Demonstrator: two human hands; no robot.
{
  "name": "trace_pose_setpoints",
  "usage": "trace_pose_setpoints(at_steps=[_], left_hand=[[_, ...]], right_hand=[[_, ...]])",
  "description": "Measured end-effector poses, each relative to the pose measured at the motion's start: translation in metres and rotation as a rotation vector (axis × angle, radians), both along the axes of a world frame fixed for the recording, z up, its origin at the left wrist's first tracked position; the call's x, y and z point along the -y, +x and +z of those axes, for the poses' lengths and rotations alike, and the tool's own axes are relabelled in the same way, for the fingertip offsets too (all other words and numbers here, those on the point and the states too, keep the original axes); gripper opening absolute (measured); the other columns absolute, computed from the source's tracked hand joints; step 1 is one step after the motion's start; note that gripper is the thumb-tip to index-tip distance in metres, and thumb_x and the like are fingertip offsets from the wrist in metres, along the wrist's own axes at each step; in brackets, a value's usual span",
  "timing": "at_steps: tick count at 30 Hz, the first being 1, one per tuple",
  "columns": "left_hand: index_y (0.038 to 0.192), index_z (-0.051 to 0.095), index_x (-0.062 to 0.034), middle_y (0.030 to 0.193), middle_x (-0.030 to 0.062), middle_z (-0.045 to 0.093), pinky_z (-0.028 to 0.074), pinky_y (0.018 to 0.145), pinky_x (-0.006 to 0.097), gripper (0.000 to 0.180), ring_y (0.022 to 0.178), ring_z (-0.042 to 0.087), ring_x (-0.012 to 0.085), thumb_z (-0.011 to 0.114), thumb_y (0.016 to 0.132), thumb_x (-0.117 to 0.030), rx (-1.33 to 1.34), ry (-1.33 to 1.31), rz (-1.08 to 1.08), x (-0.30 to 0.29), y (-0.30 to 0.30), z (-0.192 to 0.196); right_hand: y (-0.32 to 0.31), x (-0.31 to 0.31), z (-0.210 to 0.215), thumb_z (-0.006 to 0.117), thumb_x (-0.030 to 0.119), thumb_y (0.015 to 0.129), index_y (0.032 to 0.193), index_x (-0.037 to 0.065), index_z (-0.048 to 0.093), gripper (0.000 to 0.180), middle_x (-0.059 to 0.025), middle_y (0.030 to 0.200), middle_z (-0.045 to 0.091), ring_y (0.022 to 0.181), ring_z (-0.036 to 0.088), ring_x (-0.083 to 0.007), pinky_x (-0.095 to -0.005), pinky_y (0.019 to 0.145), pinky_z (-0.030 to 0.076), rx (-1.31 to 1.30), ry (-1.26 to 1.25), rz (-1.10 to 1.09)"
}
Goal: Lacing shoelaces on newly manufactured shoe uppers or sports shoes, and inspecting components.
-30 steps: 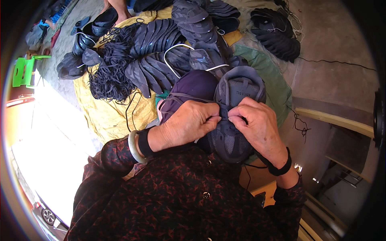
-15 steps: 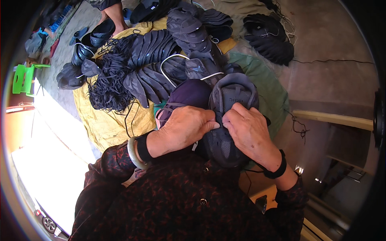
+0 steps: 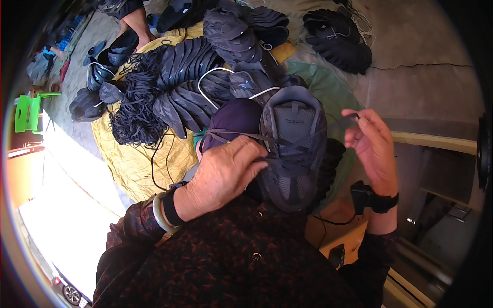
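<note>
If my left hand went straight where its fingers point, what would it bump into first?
Probably the shoe: your left hand's fingers point right at its laced side. They look so close that I can't tell whether they already touch it.

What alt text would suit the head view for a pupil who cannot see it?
A person's right hand, held out to the right, pinches a dark lace running to a dark shoe, while the left hand is at the shoe's left side. Beyond them, rows of dark shoe uppers and a tangled heap of cords lie on a yellow sheet.
</note>
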State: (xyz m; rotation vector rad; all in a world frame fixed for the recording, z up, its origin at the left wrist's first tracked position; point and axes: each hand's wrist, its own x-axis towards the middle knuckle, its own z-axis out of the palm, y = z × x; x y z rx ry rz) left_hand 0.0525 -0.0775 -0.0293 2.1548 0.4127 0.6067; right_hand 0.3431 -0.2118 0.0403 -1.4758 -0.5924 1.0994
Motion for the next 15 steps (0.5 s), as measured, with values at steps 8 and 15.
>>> trace_pose_setpoints(at_steps=[8,15], left_hand=[[0.106,0.054,-0.0035,0.095,0.0143,0.064,0.053,0.069,0.043,0.029,0.084,0.067,0.0371,0.074,0.085,-0.006,-0.156,0.020,-0.050,0.011,0.007,-0.018],[0.107,0.060,-0.0005,0.077,0.0079,0.063,0.052,0.065,0.033,0.010,0.073,0.065,0.0204,0.060,0.100,-0.009,-0.282,-0.562,-0.056,-0.005,-0.003,-0.014]], right_hand=[[-0.023,-0.033,-0.015,0.049,0.014,0.107,0.115,0.001,0.056,0.017,-0.0252,0.128,0.063,0.107,0.071,-0.0303,-0.0399,0.093,0.059,-0.455,0.203,-0.019],[-0.035,-0.032,-0.020,0.057,0.005,0.102,0.132,-0.001,0.051,0.031,-0.0195,0.127,0.063,0.118,0.065,-0.0281,-0.0399,0.103,0.054,-0.200,0.198,-0.028]])
